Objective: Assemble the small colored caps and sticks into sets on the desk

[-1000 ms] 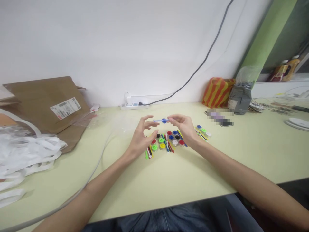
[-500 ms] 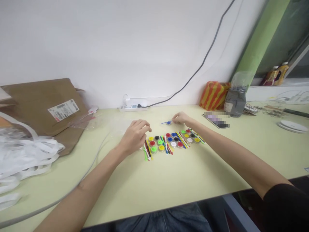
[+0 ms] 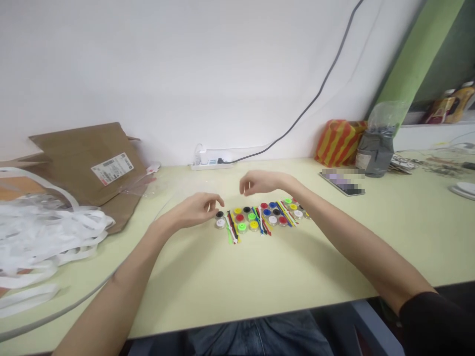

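Observation:
My left hand [image 3: 196, 210] is at the left end of the laid-out pieces, fingers bent, a gap between thumb and forefinger. Its thumb is close to a black round piece [image 3: 219, 214]; a white one [image 3: 220, 224] lies just below. My right hand [image 3: 261, 182] hovers behind the rows, fingers loosely curved downward, with nothing visible in them. Round pieces in several colours, such as a red one [image 3: 239, 218] and a bright green one [image 3: 242, 227], sit in groups. Bundles of narrow coloured arrows [image 3: 232, 227] lie between the groups. My right forearm hides the right end.
A phone [image 3: 342, 182] lies right of my right hand. Behind it stand a striped bag [image 3: 337, 143] and a grey bag [image 3: 376, 151]. A power strip [image 3: 211, 166] is against the wall. Cardboard [image 3: 85, 163], white strapping [image 3: 74, 232] and a grey cable [image 3: 89, 309] occupy the left.
My right hand has moved left from beside a blue arrow and round piece, which no longer show. My left hand has shifted slightly left, uncovering the black and white pieces. The view has turned leftward.

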`<state>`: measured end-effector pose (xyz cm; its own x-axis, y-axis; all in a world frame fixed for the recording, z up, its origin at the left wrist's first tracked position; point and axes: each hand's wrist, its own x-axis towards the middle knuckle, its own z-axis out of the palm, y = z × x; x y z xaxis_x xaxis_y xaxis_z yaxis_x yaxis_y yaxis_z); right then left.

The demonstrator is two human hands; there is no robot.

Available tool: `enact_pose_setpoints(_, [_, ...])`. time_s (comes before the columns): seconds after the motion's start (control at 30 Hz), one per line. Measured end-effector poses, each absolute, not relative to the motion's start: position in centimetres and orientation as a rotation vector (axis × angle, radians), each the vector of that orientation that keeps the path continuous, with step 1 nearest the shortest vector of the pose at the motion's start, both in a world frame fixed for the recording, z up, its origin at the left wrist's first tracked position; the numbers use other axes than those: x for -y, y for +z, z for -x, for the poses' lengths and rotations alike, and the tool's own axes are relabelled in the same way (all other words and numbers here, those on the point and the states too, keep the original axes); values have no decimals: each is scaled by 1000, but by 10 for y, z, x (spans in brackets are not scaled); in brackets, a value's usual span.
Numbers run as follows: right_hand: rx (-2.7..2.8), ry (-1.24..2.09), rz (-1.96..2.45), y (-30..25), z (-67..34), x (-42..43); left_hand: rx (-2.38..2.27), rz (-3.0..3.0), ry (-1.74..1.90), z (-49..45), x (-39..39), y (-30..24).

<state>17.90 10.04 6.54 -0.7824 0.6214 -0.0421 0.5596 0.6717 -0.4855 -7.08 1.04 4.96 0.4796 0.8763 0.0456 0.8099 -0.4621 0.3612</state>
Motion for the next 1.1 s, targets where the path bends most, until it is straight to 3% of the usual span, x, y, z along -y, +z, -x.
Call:
enact_pose_setpoints(0.07, [3020, 819, 1002, 82, -160, -84, -1476, -2476, 277, 69, -8, 50])
enact_pose_setpoints(0.37, [3191, 460, 762, 95, -124, -25, -1581, -2422, 142, 51, 7, 50])
enact_pose_setpoints(0.8, [3262, 494, 816, 71, -114, -33, -1593, -2505, -125, 49, 8, 43])
enact_pose_setpoints(1.1, [3262, 490, 766, 58, -114, -44, -1613, -2465, -85, 50, 7, 44])
